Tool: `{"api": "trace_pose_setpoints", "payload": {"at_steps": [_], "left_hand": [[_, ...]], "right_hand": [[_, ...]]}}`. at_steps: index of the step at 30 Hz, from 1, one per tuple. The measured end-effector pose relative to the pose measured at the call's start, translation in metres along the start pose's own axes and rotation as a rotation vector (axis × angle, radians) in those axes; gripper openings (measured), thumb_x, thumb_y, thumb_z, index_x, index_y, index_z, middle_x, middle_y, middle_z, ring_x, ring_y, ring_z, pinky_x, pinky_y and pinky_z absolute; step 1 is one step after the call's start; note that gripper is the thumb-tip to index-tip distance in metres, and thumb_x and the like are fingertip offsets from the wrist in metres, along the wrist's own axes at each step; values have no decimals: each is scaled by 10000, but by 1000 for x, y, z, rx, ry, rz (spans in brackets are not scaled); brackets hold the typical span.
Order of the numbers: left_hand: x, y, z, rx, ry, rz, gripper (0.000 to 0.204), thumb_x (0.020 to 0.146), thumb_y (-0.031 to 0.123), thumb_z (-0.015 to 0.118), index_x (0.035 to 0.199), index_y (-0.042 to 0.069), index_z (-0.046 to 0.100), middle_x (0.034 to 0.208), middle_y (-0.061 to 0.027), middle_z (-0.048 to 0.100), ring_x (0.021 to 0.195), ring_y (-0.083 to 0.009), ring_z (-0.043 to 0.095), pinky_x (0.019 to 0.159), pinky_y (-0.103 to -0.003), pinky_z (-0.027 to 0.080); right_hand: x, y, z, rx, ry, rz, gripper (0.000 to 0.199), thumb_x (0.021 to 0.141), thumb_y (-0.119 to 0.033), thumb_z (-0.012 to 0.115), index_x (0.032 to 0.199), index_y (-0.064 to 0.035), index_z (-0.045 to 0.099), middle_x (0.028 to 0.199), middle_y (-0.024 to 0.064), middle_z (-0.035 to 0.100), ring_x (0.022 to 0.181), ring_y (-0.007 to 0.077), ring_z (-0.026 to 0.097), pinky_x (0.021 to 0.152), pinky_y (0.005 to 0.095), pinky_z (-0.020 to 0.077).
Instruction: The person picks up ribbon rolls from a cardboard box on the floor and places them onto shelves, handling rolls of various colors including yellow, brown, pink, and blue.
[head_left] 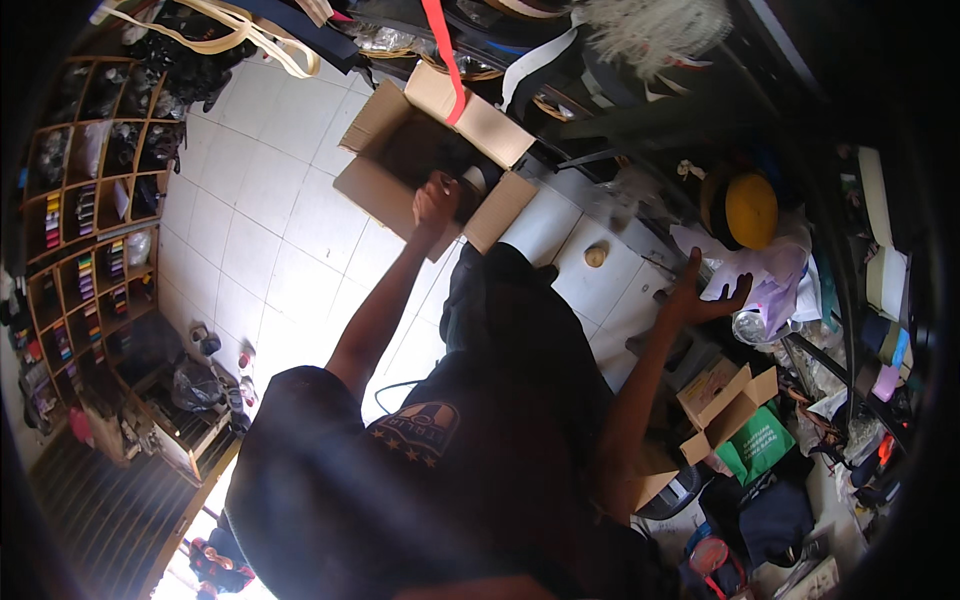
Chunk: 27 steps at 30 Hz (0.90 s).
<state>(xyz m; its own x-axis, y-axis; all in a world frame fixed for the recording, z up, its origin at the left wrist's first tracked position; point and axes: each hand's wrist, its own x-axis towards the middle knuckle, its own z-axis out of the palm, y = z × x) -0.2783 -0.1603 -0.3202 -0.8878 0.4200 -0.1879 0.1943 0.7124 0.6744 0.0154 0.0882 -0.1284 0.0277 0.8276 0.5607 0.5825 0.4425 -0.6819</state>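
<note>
An open cardboard box [385,200] stands on the tiled floor in front of me with its flaps folded out. Dark contents lie inside it, among them something dark with a pale band [476,181]. My left hand [436,205] is at the near side of the box opening, its fingers curled closed beside the dark contents. Whatever is in those fingers is hidden. Off to the right, my right hand [705,295] is held in the air, empty, with thumb and fingers spread. Nearest to it is a pale lilac plastic bag [768,290] in the clutter.
Wooden cubbyhole shelves [90,225] with coloured spools line the left. A red strap [442,50] hangs over the box. At the right are a yellow round object [751,211], a small open carton [735,405] and a green bag [757,445]. A tan roll [595,256] lies on the floor.
</note>
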Motion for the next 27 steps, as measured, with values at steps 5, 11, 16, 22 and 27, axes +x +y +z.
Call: {"api": "trace_pose_setpoints", "payload": {"at_steps": [5, 11, 16, 22, 27], "left_hand": [[44, -103, 43, 279, -164, -5, 581, 764, 252, 714, 1203, 25, 409, 1232, -297, 489, 1004, -461, 607, 818, -515, 528], [66, -85, 75, 348, -435, -210, 816, 701, 184, 748, 1322, -17, 259, 1349, -357, 317, 1133, -467, 532, 951, -469, 484], [96, -130, 101, 157, -209, -363, 845, 773, 253, 703, 1376, -103, 230, 1406, -396, 266, 1190, -468, 500, 989, -499, 437], [145, -174, 100, 228, -50, -354, 831, 935, 490, 496, 1355, -204, 315, 1392, -371, 388, 1280, -499, 410, 1053, -569, 342], [175, -218, 97, 144, -195, -356, 1019, 851, 619, 579, 1381, -195, 270, 1422, -348, 368, 1326, -432, 394, 1089, -476, 351]], "right_hand": [[-28, 0, 3, -91, -100, 65, 800, 736, -164, 839, 1351, -10, 351, 1348, 161, 389, 1260, 301, 393, 1074, 457, 324], [-70, 13, -5, -86, -201, 135, 727, 764, -132, 804, 1338, -10, 374, 1302, 156, 428, 1201, 294, 446, 1032, 437, 373], [-95, 6, -24, -234, -292, 171, 682, 791, -80, 760, 1350, -30, 373, 1299, 159, 457, 1175, 281, 473, 971, 423, 429], [-127, 14, -51, -222, -408, 182, 602, 799, -16, 701, 1329, -36, 417, 1299, 137, 485, 1077, 262, 534, 845, 365, 478], [-149, 18, -73, -327, -582, 335, 586, 786, 5, 687, 1313, -42, 435, 1288, 125, 475, 1021, 240, 536, 779, 353, 478]]}}
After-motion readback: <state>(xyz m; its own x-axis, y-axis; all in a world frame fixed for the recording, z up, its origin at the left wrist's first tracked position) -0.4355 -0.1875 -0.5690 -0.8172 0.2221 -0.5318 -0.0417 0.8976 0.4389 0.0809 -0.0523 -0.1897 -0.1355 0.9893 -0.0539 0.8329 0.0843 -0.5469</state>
